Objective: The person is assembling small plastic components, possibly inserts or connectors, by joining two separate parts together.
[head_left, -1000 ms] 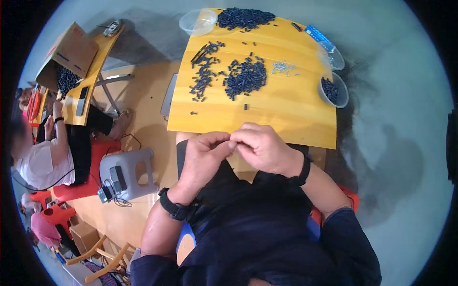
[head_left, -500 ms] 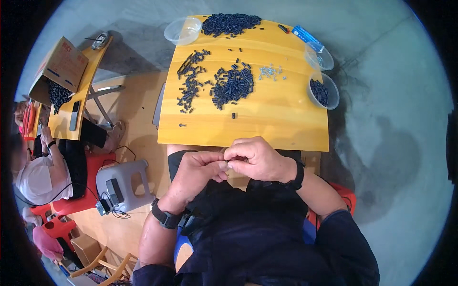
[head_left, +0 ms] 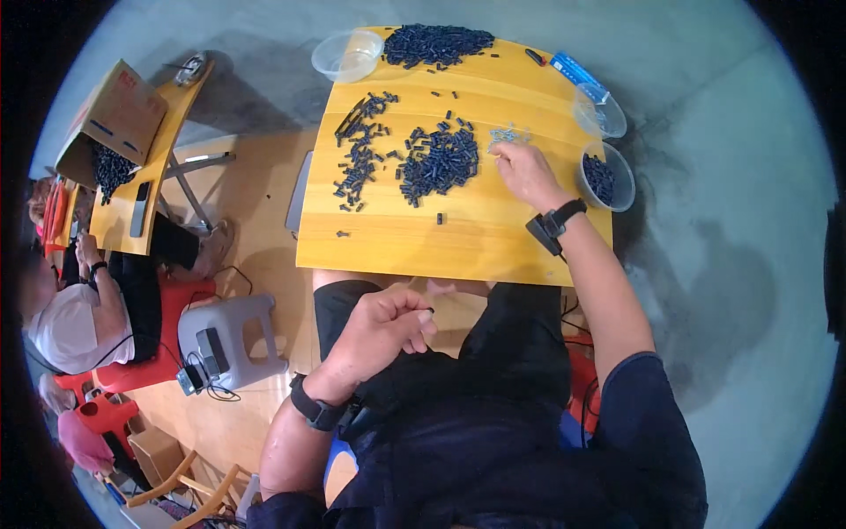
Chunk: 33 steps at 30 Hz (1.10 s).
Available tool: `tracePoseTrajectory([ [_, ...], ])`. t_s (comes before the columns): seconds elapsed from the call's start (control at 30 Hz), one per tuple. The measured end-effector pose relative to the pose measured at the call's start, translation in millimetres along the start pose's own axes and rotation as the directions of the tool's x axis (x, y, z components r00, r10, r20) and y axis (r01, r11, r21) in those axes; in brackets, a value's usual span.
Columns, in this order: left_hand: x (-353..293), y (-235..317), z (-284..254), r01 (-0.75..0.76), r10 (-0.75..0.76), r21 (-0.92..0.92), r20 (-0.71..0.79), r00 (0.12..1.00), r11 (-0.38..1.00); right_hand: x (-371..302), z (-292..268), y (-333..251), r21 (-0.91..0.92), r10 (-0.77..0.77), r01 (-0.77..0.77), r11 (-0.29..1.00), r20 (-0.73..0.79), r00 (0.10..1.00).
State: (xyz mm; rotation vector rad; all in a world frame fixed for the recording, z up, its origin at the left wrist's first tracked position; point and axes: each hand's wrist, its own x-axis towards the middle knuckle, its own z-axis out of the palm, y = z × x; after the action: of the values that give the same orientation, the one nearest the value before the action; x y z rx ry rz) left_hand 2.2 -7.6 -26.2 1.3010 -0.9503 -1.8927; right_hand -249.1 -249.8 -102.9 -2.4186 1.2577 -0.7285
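My left hand (head_left: 383,331) is over my lap, just short of the table's near edge. Its thumb and index finger pinch a small black piece (head_left: 430,310), of which only a dark tip shows. Stretched out over the table, my right hand (head_left: 527,172) has its fingertips drawn together at a scatter of small silvery pieces (head_left: 511,134); whatever is between them is too small to make out. Left of that hand lies a heap of short black cylindrical parts (head_left: 441,163). A looser strip of black parts (head_left: 359,163) lies further left.
Across the yellow table (head_left: 520,251), a bigger black heap (head_left: 436,44) lies beside a clear round tub (head_left: 348,57). At right are a tub of black parts (head_left: 599,181), another clear tub (head_left: 601,113) and a blue box (head_left: 577,75). A seated person (head_left: 75,309) is at left.
My hands were together over my lap; they have parted. The right went forward and right to the silvery pieces, while the left stayed near my lap, still pinching.
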Motion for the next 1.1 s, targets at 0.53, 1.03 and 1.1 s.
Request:
tracePoseTrajectory([
  [0.53, 8.7, -11.4, 0.3, -0.014, 0.025, 0.13, -0.082, 0.996, 0.991, 8.0, 12.7, 12.7, -0.133, 0.013, 0.005, 0.991, 0.131, 0.991],
  [1.03, 12.2, -15.2, 3.1, -0.023, 0.05, 0.242, -0.105, 0.993, 0.97, -27.5, 1.0, 15.9, 0.149, 0.2, -0.203, 0.968, 0.036, 0.979],
  [1.1, 12.1, -18.3, 3.5, -0.033, 0.066, 0.237, -0.13, 0.989, 0.971, -28.3, 1.7, 16.9, 0.117, 0.189, -0.196, 0.974, 0.071, 0.979],
])
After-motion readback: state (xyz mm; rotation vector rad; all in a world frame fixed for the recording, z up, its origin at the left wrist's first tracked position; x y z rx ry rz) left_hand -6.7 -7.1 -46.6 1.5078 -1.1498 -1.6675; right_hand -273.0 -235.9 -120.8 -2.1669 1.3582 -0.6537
